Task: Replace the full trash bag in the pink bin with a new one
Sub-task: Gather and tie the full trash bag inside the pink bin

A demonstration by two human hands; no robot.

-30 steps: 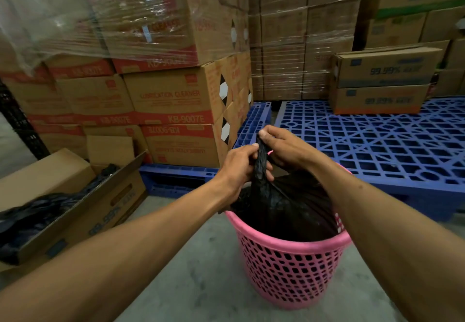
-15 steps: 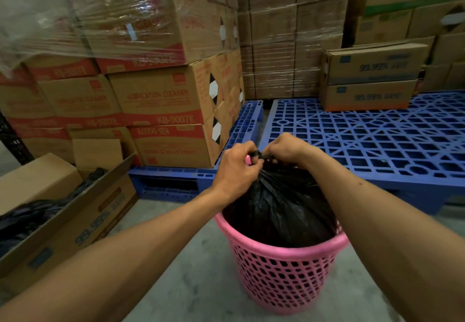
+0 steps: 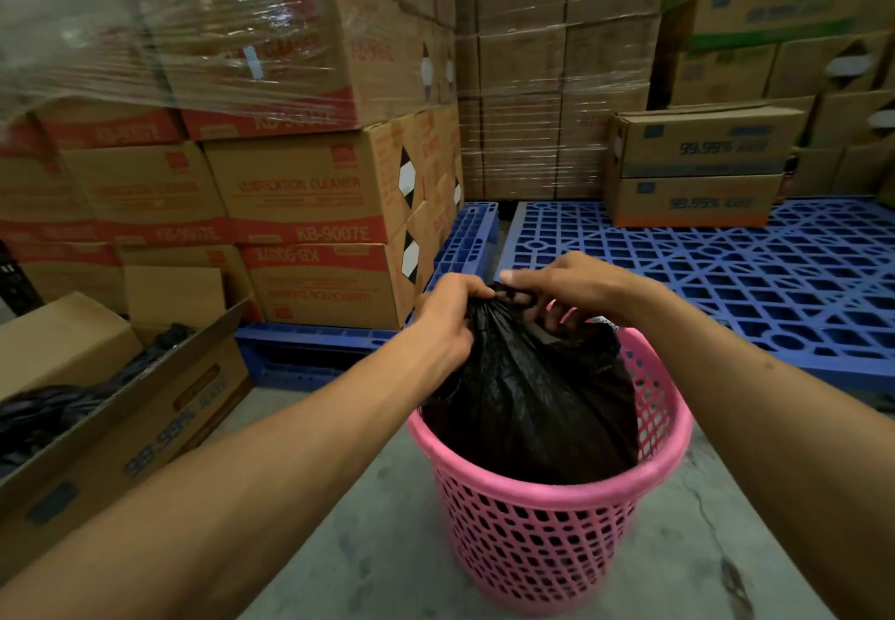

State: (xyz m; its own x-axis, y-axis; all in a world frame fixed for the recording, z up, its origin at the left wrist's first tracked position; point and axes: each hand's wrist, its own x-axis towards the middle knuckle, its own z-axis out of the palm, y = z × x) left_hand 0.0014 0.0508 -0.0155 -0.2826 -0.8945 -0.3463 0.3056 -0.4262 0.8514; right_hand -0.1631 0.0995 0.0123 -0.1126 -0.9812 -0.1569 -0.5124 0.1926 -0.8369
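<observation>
A pink perforated bin (image 3: 542, 527) stands on the concrete floor in front of me. Inside it sits a full black trash bag (image 3: 528, 396), its mouth gathered into a twisted neck above the rim. My left hand (image 3: 448, 316) grips the gathered neck from the left. My right hand (image 3: 562, 287) pinches the twisted top of the bag from the right, fingers curled around it. Both hands meet at the bag's top, over the far side of the bin.
An open cardboard box (image 3: 121, 406) at the left holds black plastic bags (image 3: 43, 411). Wrapped carton stacks (image 3: 300, 144) rise behind on a blue pallet (image 3: 310, 348). A second blue pallet (image 3: 755, 280) with two cartons (image 3: 697, 169) lies at the right.
The tall pulled-up neck of the bag has been drawn down into a tight twist at the top. My hands have come lower and closer together on it.
</observation>
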